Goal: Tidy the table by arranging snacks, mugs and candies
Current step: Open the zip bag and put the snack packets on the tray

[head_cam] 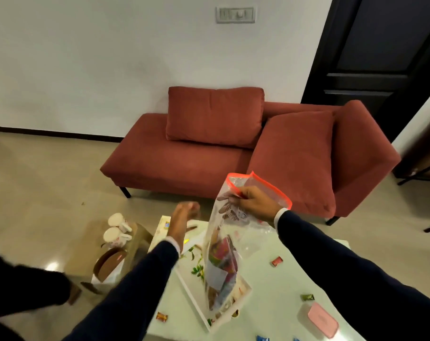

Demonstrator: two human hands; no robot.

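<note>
Gripping snack-filled zip bag (223, 254); R hand (255, 201)

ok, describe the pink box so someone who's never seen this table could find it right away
Start at the white table in front of the red sofa and go to its near right part, below the right sleeve. The pink box lies flat there, just below a green-wrapped candy. It is the only rounded, lidded pink container; everything near it is a small loose wrapped candy.
</note>
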